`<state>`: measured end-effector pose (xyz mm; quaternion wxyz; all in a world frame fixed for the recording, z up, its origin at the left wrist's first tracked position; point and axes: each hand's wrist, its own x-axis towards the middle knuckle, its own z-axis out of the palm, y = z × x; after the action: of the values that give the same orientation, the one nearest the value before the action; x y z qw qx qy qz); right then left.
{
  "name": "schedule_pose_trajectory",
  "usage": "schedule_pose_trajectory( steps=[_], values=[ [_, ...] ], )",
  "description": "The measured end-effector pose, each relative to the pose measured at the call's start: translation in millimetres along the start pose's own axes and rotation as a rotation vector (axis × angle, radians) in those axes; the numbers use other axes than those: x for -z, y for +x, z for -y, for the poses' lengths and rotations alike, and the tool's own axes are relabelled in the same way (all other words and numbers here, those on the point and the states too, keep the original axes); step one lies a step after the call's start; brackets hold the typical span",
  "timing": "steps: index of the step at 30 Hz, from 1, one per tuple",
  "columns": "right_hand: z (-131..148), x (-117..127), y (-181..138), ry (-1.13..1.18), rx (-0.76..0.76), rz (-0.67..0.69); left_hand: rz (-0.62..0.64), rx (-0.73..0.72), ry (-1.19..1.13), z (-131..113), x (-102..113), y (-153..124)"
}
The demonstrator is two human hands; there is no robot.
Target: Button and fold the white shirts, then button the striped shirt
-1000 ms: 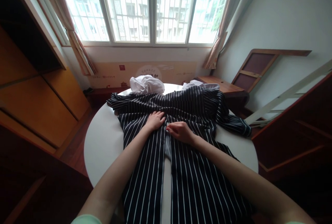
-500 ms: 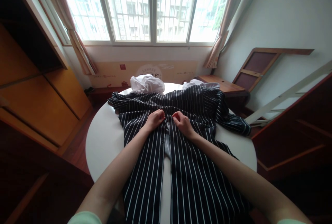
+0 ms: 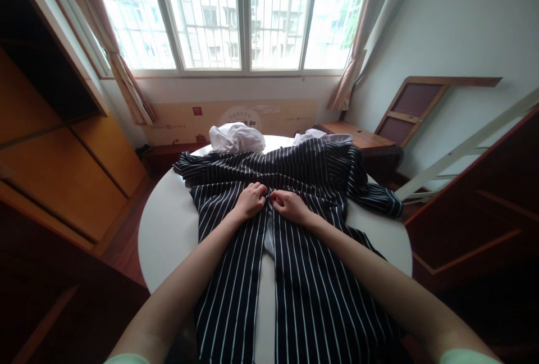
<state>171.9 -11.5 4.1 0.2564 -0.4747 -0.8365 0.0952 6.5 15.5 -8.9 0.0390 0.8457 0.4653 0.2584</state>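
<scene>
A dark shirt (image 3: pixel 311 274) with white stripes lies spread over the round white table, its lower front edges parted in the middle. My left hand (image 3: pixel 251 200) is closed on one front edge of it, fingers curled at the centre opening. Just to the right, my right hand (image 3: pixel 288 205) pinches the other front edge, the fingertips of both hands nearly meeting. Whether a button sits between the fingers is hidden. One sleeve (image 3: pixel 381 198) hangs out to the right, and the other is bunched at the far left.
The white table (image 3: pixel 168 240) has a curved rim. Crumpled white cloth (image 3: pixel 238 138) lies at its far side, and more pale cloth (image 3: pixel 322 136) is behind the collar end. A wooden desk (image 3: pixel 357 135) stands back right, orange cabinets (image 3: pixel 59 178) at left. A window fills the back wall.
My right hand has moved left and slightly down, so its fingers now come up against my left hand at the shirt opening. The view has shifted a little.
</scene>
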Motion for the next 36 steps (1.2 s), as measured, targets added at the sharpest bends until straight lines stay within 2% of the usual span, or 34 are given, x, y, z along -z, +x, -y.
schedule_pose_trajectory(
  steps=[8,12,19,23,26,30,36],
  values=[
    [-5,-2,2,0.055,-0.032,-0.042,-0.009,-0.012,-0.152,-5,9,-6],
    [-8,1,4,0.174,-0.069,-0.085,0.05,-0.059,-0.179,-10,12,-9],
    [-17,12,6,0.486,-0.16,0.091,0.14,-0.11,-0.245,-1,11,-5],
    [-22,9,6,0.593,-0.199,0.097,0.17,-0.081,-0.317,2,10,-3],
    [-23,7,7,0.6,-0.207,0.071,0.148,-0.03,-0.347,-1,9,-5],
    [-20,6,7,0.555,-0.152,0.072,0.101,-0.037,-0.413,-7,7,-6],
    [-15,3,3,0.315,-0.021,0.019,0.041,-0.045,-0.419,-10,3,-7]
  ],
)
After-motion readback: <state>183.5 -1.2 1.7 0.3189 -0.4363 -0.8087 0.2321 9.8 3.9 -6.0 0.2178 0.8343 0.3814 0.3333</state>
